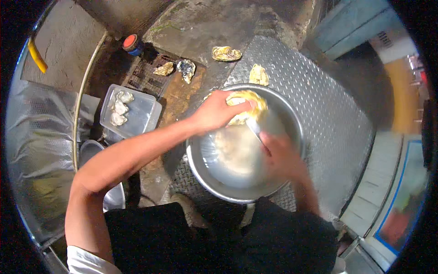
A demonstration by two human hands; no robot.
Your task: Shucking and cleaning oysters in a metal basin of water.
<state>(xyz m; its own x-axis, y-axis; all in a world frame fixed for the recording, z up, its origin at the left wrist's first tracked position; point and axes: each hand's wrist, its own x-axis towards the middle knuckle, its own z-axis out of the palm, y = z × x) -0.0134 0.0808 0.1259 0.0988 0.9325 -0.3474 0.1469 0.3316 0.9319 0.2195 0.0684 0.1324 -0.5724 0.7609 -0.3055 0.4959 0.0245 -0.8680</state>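
My left hand (219,109) is closed around a large yellowish oyster shell (258,102), held over the far part of a round metal basin (192,164). In my right hand (279,154), blurred, is a knife-like tool (254,128) with a flat metal blade; its tip is at the shell's lower edge. Whether the tip is inside the shell cannot be told. Cloudy liquid and a pale, blurred mass (236,154) show in the basin. Just beyond its rim lies one oyster shell (259,74), with another oyster shell (226,53) farther off.
At the left, a clear plastic container (138,118) holds several shucked oysters (119,109). Two shells (164,69) lie by a floor grate (150,73), near a red-topped container (130,42). Diamond-patterned metal plate (328,113) extends right of the basin. A pale hose (80,102) runs along the left.
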